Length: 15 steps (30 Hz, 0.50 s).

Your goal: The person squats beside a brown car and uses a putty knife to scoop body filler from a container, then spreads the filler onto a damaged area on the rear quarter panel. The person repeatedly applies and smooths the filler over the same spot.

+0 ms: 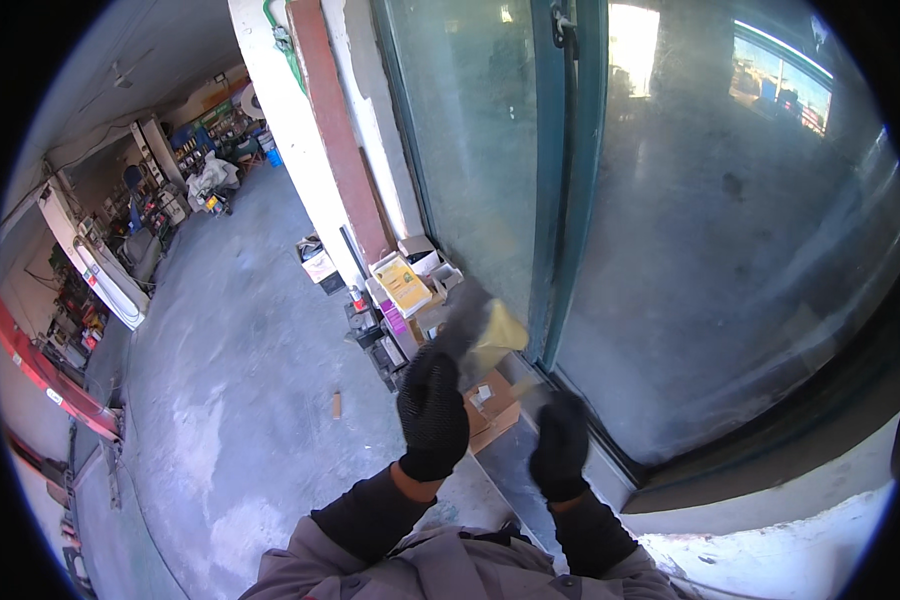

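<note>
My left hand (435, 412), in a black knitted glove, is closed around the lower end of a dark grey, flat-looking piece (463, 318). Pale yellow, crumpled-looking material (500, 335) shows along its right side; blur hides what kind of thing this is. To the right, my right hand (562, 445), also gloved in black, is raised with its fingers drawn together. A small pale yellowish strip (526, 386) shows by its fingertips, smeared by motion. The two hands are apart, in front of a glass panel with a green frame (570, 200).
Below the hands a cardboard box (490, 408) stands on a ledge by the glass. Beyond it are a yellow-and-white box (400, 284) and dark cases (382, 350). A small brown block (336, 404) lies on the grey floor. Lift posts (95, 265) and a covered motorbike (213, 180) stand further left.
</note>
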Motion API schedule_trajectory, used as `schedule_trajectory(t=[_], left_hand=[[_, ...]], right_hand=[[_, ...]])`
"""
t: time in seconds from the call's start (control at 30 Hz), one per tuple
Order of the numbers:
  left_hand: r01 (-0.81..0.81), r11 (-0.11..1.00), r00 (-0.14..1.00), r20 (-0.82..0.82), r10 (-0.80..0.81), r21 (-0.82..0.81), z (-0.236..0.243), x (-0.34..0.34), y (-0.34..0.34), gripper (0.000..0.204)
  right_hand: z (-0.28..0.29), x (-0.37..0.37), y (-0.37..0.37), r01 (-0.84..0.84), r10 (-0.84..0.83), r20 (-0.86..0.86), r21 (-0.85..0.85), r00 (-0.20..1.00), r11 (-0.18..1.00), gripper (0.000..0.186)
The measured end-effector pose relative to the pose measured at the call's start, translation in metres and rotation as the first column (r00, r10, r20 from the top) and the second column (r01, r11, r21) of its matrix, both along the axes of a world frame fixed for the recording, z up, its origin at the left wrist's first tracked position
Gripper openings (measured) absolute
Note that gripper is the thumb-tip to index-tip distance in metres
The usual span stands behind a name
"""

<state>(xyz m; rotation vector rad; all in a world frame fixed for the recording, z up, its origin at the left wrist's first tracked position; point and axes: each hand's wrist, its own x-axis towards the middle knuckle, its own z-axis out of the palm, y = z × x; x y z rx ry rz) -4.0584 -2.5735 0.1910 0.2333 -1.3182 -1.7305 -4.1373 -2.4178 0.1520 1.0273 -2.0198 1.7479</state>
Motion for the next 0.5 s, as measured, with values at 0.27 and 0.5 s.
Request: schedule_trajectory(t=[0.27,0.5], left_hand=[[0.114,0.695,0.783,0.495,0.377,-0.710,-0.046,0.017,0.006,0.030],[-0.034,0.611,0.749,0.385,0.539,-0.791,-0.070,0.003,-0.014,0.027]], right_hand=[[0.035,-0.050,0.020,-0.249,0.615,0.574,-0.590,0.541,0.768,0.039],[0.037,-0.044,0.065,-0.342,0.333,0.130,0.593,0.934,0.729,0.030]])
